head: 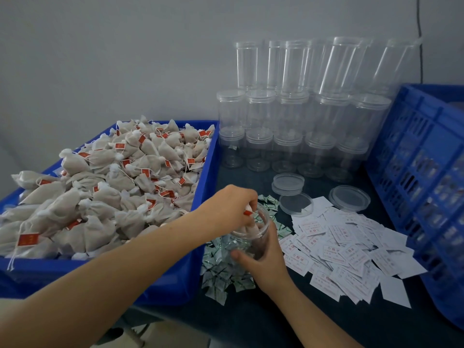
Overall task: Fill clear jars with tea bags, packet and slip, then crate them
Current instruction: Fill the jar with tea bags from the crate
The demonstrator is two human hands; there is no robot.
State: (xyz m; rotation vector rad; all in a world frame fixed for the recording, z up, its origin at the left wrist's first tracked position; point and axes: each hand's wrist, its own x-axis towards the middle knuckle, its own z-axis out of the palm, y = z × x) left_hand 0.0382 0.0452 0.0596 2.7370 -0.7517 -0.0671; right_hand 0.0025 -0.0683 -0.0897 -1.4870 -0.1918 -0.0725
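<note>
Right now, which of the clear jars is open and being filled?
The jar held in the right hand over the green packets: it is lidless, and the left hand pushes tea bags in. The stacked jars behind are lidded.

Quick headcount: two hands in view, the left hand (229, 205) and the right hand (263, 257), with one open clear jar (253, 234) between them. Three loose clear lids (349, 198) lie on the dark table (251, 322). Two blue containers: one tray (203, 177) piled with tea bags (105, 187), way too many to count, and one slatted crate (426, 172) on the right. The stack of empty lidded jars (296, 114) by the wall is three tiers high, around five across in front; the exact total is impossible to tell through the clear plastic. Green-printed packets (221, 280) number dozens, and so do the white slips (346, 252).
</note>
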